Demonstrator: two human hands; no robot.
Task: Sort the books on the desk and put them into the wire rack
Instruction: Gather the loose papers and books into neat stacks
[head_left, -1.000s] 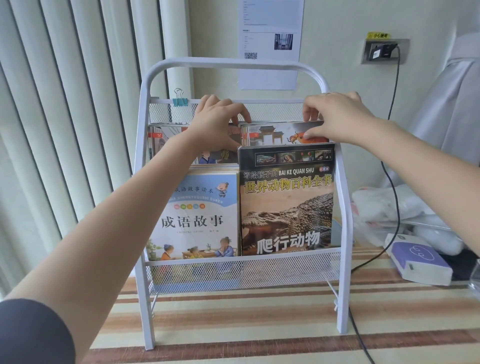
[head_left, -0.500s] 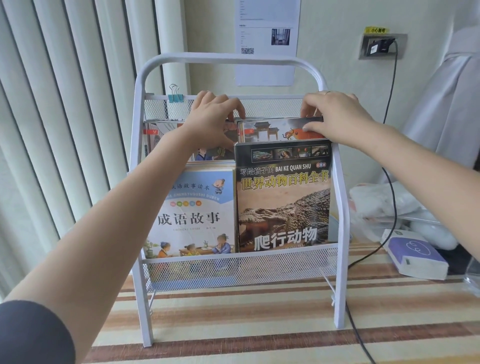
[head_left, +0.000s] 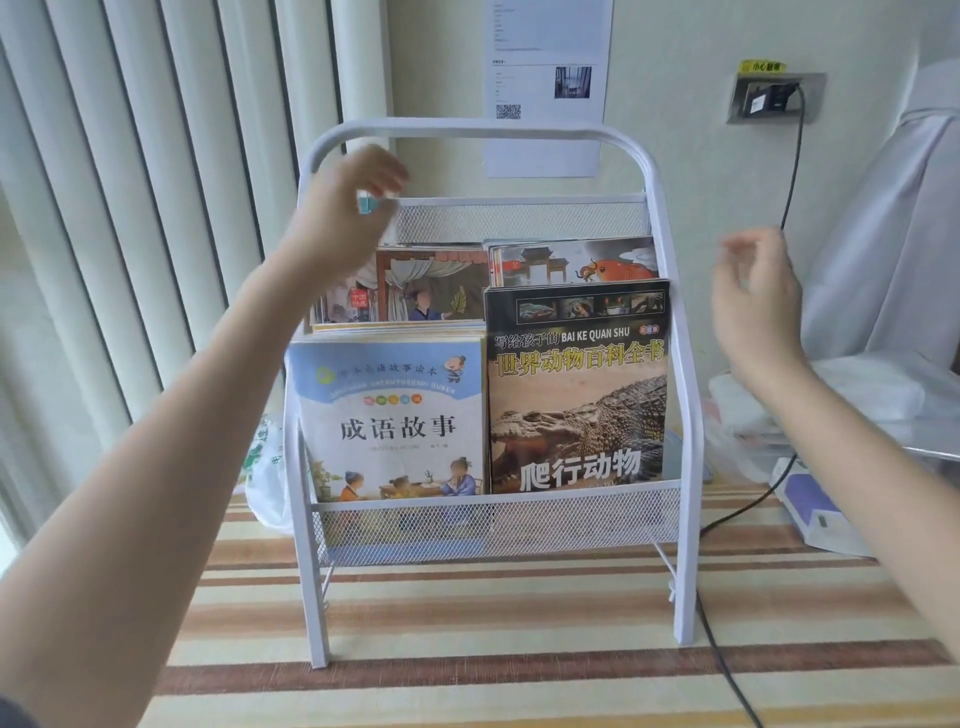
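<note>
Seen from the head cam, near to far: striped desk (head_left: 467, 670) in foreground w/ no loose books visible on it; white wire rack (head_left: 685, 467) standing at centre. In front tier, pale-blue story book (head_left: 389, 415) at 9 o'clock & crocodile encyclopedia (head_left: 576, 395) at 3 o'clock, both upright, covers facing out. In rear tier, two more stacks: illustrated books (head_left: 431, 291) behind the blue one, fish-cover books (head_left: 576, 262) behind the crocodile. Left hand (head_left: 353, 192), blurred, raised at 11 o'clock by the rack's top bar, close to a teal clip (head_left: 367, 201) on the mesh; holding or merely near it — cannot tell. Right hand (head_left: 753, 291) at 2 o'clock, clear of rack, fingers loosely apart, gripping nothing. Sorting looks about done, judging by the full tiers. To finish well: check rear stacks sit square & fully down, avoid nudging the frame, keep sleeves off the charger cable (head_left: 727, 675) at 4 o'clock.
</note>
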